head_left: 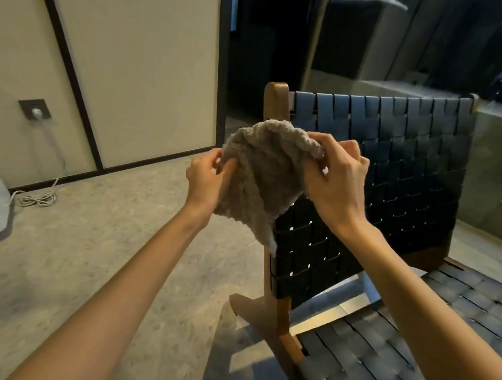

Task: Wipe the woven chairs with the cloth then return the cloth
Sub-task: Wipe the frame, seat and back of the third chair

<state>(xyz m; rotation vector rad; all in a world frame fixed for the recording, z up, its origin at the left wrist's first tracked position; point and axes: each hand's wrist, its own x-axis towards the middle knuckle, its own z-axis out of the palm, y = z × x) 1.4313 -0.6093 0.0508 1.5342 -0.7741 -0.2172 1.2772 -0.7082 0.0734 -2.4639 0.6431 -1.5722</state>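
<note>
Cloth (262,173), beige and ribbed, is held up in the air between both hands, in front of the woven chair (398,169) backrest. Left hand (206,178) pinches its left edge, forearm raised. Right hand (337,180) grips the bunched upper right corner, fingers curled.

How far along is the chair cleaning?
Done: nothing I can confirm. In hand: both the left hand and right hand grip the bunched cloth in front of the woven chair, off its backrest. Left: wiping, then returning the cloth.
</note>
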